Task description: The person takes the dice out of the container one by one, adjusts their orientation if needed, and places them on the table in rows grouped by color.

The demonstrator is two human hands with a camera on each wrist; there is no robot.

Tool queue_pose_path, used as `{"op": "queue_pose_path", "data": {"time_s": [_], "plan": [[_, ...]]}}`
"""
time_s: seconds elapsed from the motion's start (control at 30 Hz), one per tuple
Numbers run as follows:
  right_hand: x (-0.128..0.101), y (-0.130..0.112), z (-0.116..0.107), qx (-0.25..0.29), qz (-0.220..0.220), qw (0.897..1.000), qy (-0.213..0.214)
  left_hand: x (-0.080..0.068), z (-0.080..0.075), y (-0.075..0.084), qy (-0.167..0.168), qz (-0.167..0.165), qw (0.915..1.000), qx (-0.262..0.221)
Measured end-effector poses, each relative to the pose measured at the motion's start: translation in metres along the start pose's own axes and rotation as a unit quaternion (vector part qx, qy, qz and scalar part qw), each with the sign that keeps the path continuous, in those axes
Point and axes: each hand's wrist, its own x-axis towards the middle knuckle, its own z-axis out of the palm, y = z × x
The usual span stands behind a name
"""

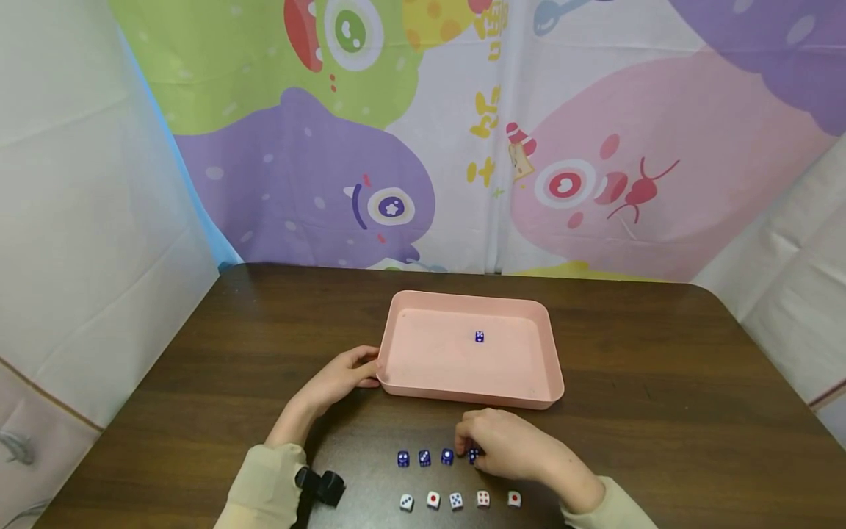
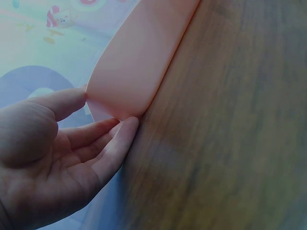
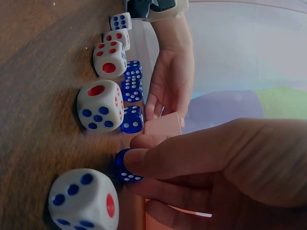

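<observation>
At the near left corner of a pink tray (image 1: 469,399), my left hand (image 1: 342,377) holds the tray's side. The left wrist view shows the thumb at the rim and bent fingers (image 2: 125,132) at the lower corner. My right hand (image 1: 509,443) pinches a blue die (image 3: 125,165) with white dots between thumb and fingers, at the right end of a row. Left of it stand three more blue dice, the closest being this blue die (image 1: 447,456). Inside the tray lies another blue die (image 1: 479,336).
Several white dice with red or blue dots, such as this white die (image 1: 483,499), form a row nearer the person. Everything stands on a dark wooden table (image 1: 661,382). Behind it hangs a cartoon-printed curtain (image 1: 463,184). A black device (image 1: 322,485) is strapped to the left wrist.
</observation>
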Motion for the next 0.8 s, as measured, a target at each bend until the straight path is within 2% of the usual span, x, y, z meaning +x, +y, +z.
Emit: {"op": "queue_pose_path", "data": {"time_s": [0.5,0.8], "plan": [[0.0036,-0.0026,-0.001,0.007,-0.001,1.0,-0.001,-0.0001,-0.0001,-0.0004,0.002,0.002,1.0,-0.003],[0.0078,0.0018,-0.0093,0.024,-0.003,1.0,-0.003,-0.0004,-0.0002,-0.0005,0.003,0.005,1.0,0.005]]}}
